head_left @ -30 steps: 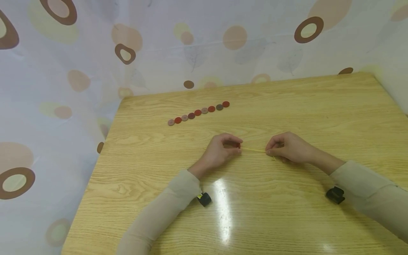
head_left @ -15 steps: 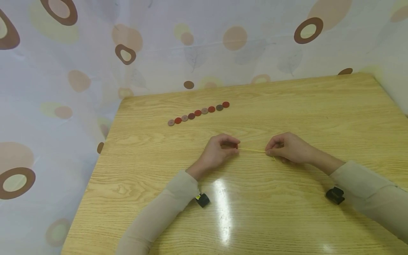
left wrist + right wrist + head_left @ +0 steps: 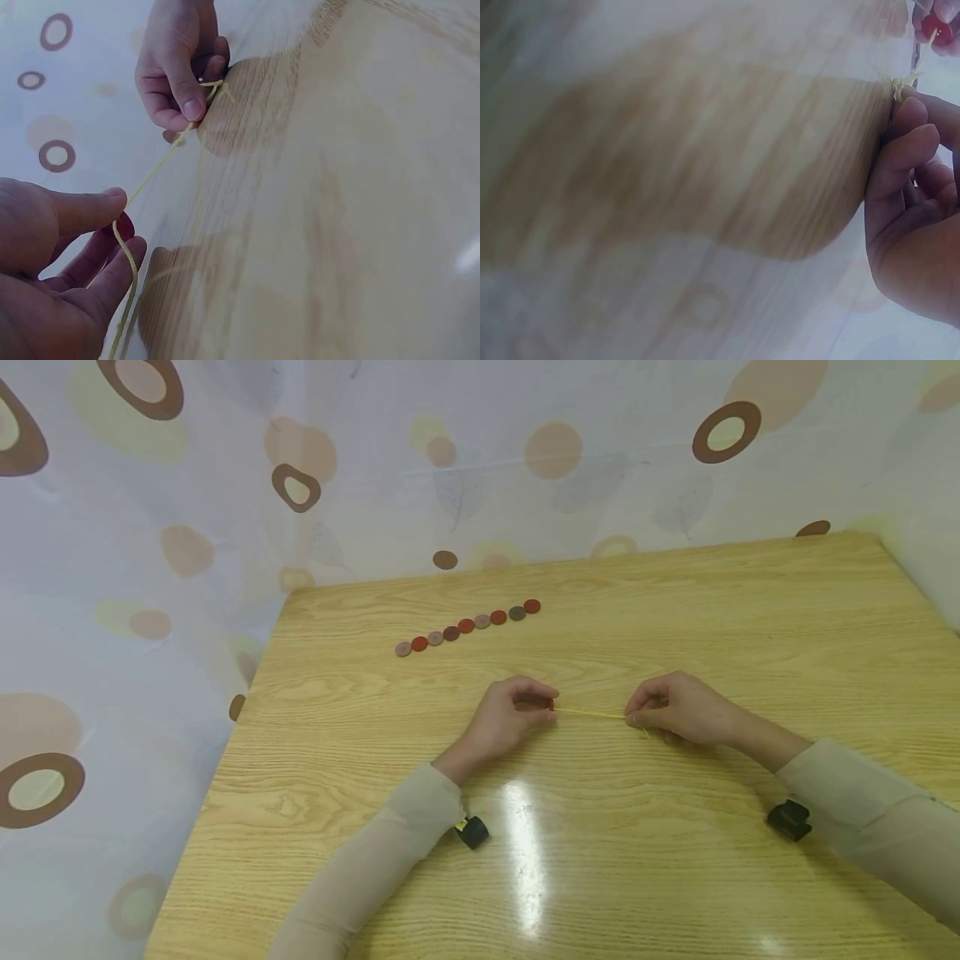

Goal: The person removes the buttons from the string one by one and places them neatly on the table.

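Between thumb and fingers my left hand [image 3: 498,722] pinches a red button [image 3: 126,225], mostly covered by the fingertips in the head view. A yellow string [image 3: 588,713] runs through or along the button and stretches nearly straight to my right hand [image 3: 682,708]. That hand pinches the string close to its end, where a small knot or loop [image 3: 214,85] shows in the left wrist view. Behind the left hand the string's other part hangs down. In the right wrist view, the red button [image 3: 936,30] appears at the top right corner, held in the left hand's fingers.
Several buttons [image 3: 467,626], red, pinkish and dark, lie in a slanting row farther back on the wooden table [image 3: 360,710]. A patterned cloth [image 3: 495,460] hangs behind the table. Black wrist cameras sit under both sleeves.
My left hand has slid a little leftward with the red button, and the length of yellow string between the hands has grown. The right hand stays in place.
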Demonstrator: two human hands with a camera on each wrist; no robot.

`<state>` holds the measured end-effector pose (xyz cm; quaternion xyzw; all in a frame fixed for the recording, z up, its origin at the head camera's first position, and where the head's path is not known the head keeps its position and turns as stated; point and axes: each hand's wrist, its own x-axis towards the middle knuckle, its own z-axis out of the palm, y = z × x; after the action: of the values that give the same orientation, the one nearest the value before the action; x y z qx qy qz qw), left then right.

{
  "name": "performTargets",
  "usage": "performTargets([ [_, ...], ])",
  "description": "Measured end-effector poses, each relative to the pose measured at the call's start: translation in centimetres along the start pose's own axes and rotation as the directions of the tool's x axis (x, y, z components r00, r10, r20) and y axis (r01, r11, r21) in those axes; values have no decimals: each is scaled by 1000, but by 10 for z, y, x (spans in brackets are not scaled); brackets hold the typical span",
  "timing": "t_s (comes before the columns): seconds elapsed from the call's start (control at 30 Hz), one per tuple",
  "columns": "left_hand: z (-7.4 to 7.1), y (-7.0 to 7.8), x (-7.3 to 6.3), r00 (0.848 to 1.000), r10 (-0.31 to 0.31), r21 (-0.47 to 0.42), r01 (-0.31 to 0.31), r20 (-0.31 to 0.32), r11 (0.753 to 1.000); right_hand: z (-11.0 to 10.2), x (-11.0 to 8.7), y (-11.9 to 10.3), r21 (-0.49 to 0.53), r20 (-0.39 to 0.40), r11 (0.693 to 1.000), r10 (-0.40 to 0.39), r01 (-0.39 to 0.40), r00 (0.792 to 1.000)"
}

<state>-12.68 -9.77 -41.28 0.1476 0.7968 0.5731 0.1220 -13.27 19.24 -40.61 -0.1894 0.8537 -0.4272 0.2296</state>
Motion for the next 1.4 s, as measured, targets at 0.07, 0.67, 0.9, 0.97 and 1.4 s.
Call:
performTargets([
  [0.07, -1, -1, 0, 1000, 1, -8, -1, -5, 1000, 0, 0, 0, 0, -2, 1000, -1, 1, 1000],
  [0.67, -12, -3, -5, 999, 12, 14, -11, -34, 1000, 1, 2, 0, -15, -9, 1000, 0, -1, 1000],
  [0.9, -16, -4, -7, 999, 22, 12, -21, -42, 1000, 0, 1, 0, -19, -8, 1000, -12, 12, 1000],
  [0.97, -17, -5, -8, 999, 19, 13, -19, -45, 1000, 0, 0, 0, -19, -6, 1000, -15, 15, 1000],
  [1.4, -22, -8, -12, 996, 28, -8, -29, -80, 1000, 0, 0, 0, 0, -3, 1000, 1, -1, 1000],
])
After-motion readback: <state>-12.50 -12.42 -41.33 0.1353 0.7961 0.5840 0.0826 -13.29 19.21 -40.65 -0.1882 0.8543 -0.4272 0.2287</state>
